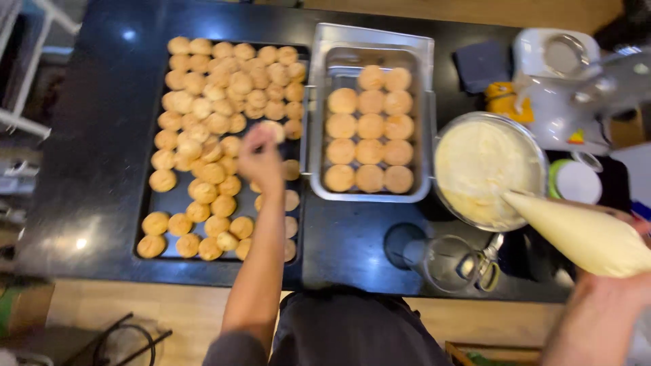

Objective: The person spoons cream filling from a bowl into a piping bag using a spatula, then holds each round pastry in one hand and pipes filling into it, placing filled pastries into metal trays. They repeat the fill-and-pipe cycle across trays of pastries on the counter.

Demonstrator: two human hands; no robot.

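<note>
While the left hand [260, 159] pinches one small round golden pastry puff [274, 129] in its fingers above the dark baking tray [152, 210] crowded with more puffs, the right hand [614, 298] is closed around the wide end of a cream-filled piping bag [576, 234] at the counter's [352, 237] right edge. Such a shell looks light, hollow and brittle, best held gently by its sides; the bag is soft and yielding, steadiest gripped at its top. Neat rows of puffs fill the steel pan [369, 47] beside a bowl of cream [485, 169].
</note>
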